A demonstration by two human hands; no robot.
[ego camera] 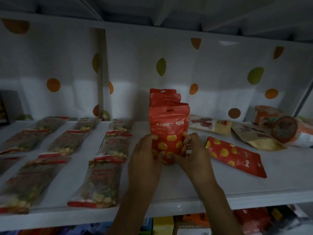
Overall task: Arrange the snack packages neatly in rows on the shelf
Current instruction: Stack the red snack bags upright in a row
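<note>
Now standing red pouch (168, 133) upright mid-shelf (169, 192), left hand (145, 153) and right hand (194, 150) clasping it; next, fetching flat pouch (235, 156) lying right.

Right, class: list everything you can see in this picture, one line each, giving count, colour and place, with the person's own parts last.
Upright pouches: several (exact count unclear), red with yellow spots, standing one behind another mid-shelf, front one held.
Flat pouch: one, red with yellow spots, lying right of the hands.
Clear packs: at least nine, transparent with red ends, lying in rows on the left.
Kraft pouches: two or more, tan, lying at the back right.
Round tubs: two, orange-red, tipped at the far right.
Shelf: one, white.
Backing sheet: one, white with orange and green spots, behind the shelf.
Lower-shelf goods: blurred, mixed colours, below.
Left hand: one, fingers on the front pouch's left edge.
Right hand: one, fingers on its right edge.
</note>
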